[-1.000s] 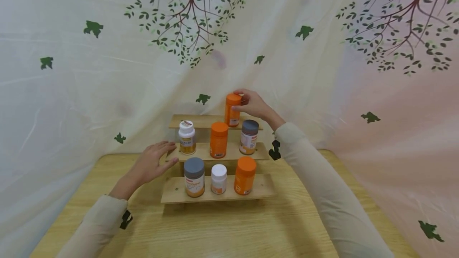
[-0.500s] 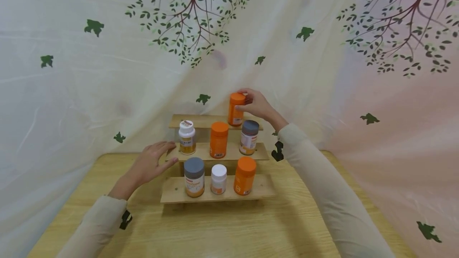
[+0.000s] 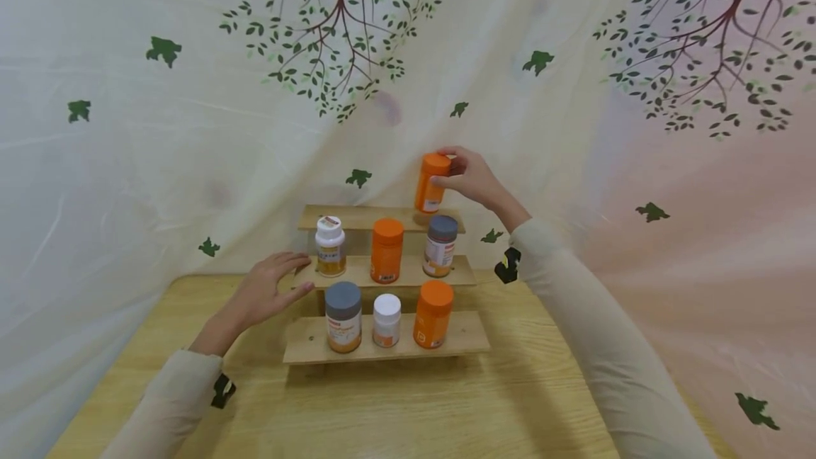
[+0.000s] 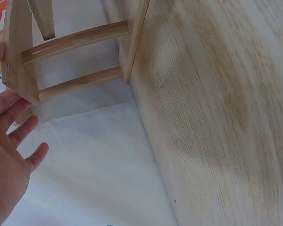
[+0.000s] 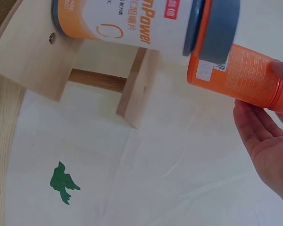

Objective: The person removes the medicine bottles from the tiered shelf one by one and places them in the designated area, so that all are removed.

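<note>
My right hand (image 3: 474, 176) grips an orange pill bottle (image 3: 431, 184) near its cap, thumb on the front and fingers behind. The bottle is raised just over the right part of the top tier of a wooden shelf (image 3: 357, 217), leaning slightly. In the right wrist view, the same orange bottle (image 5: 236, 77) is partly covered by a grey-capped bottle (image 5: 146, 19) closer to the camera. My left hand (image 3: 258, 292), fingers extended, touches the left end of the middle tier. The left wrist view has the left hand's fingertips (image 4: 26, 103) against the board's edge.
On the middle tier stand a white bottle (image 3: 330, 248), an orange bottle (image 3: 387, 250) and a grey-capped bottle (image 3: 440, 246). The bottom tier bears a grey-capped bottle (image 3: 343, 317), a small white bottle (image 3: 387, 321) and an orange bottle (image 3: 433, 314). A patterned curtain (image 3: 255, 161) hangs behind the table (image 3: 382, 416).
The right hand has shifted the orange bottle rightward along the top tier, then lifted it off the board. The left hand stays at the shelf's left end.
</note>
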A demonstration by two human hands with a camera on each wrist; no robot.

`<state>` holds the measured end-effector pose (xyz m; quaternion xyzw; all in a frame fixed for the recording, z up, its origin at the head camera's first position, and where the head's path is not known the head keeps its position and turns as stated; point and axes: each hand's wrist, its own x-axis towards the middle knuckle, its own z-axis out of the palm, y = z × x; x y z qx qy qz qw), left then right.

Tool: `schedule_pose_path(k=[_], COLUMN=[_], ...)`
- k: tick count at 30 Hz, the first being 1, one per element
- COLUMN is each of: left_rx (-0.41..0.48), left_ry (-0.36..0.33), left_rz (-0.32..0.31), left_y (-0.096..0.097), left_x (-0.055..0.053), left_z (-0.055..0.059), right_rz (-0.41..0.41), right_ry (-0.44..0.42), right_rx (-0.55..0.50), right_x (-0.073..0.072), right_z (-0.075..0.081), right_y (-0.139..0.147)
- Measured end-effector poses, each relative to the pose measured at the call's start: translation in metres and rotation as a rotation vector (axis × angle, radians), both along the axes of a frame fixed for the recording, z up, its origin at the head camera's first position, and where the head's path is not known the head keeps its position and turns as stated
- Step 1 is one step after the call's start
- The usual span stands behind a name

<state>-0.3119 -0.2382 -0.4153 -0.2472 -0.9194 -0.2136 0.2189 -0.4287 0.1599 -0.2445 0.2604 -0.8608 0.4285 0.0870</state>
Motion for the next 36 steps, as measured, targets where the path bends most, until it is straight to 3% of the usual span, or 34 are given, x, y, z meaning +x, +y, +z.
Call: schedule_pose_path(k=[12, 18, 28, 36], left_rx=[0.045, 0.045, 0.018, 0.005], left_ry=[0.011, -0.003, 0.000, -0.002], left_rz=[0.006, 0.004, 0.015, 0.034], left_y=[0.000, -0.001, -0.001, 0.000], left_x=[-0.002, -0.003, -0.003, -0.003], left_z=[0.000, -0.001, -0.001, 0.000], right_rz=[-0.018, -0.047, -0.088, -0.114], right_ry=[0.013, 0.002, -0.002, -0.004], right_rx=[0.000, 0.029, 0.050, 0.046], right_x=[0.010, 0.017, 0.023, 0.028], right_z=[0.025, 0.030, 0.022, 0.006], right_y=[0.031, 0.050, 0.083, 0.101])
